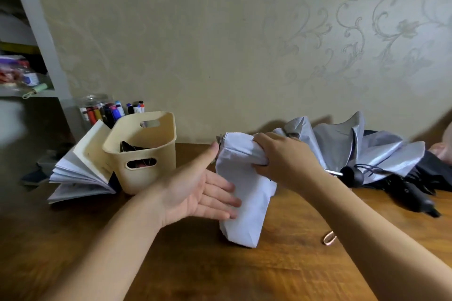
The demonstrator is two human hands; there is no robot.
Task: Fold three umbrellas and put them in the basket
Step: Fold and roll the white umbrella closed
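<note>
White umbrella (247, 193) stands mid-table (195, 264); the right hand (283, 156) clamps curled fingers around its top, the left hand (195, 193) lays straight, spread fingers against its side. Cream basket (144, 154) sits left; a silver umbrella (354, 144) lies right.

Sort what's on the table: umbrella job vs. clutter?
Job: white umbrella, gripped by the right hand, left hand flat against it; silver umbrella, unfolded, behind; cream basket with a dark item inside.
Lying about: open book, jar of markers, rubber band.
</note>
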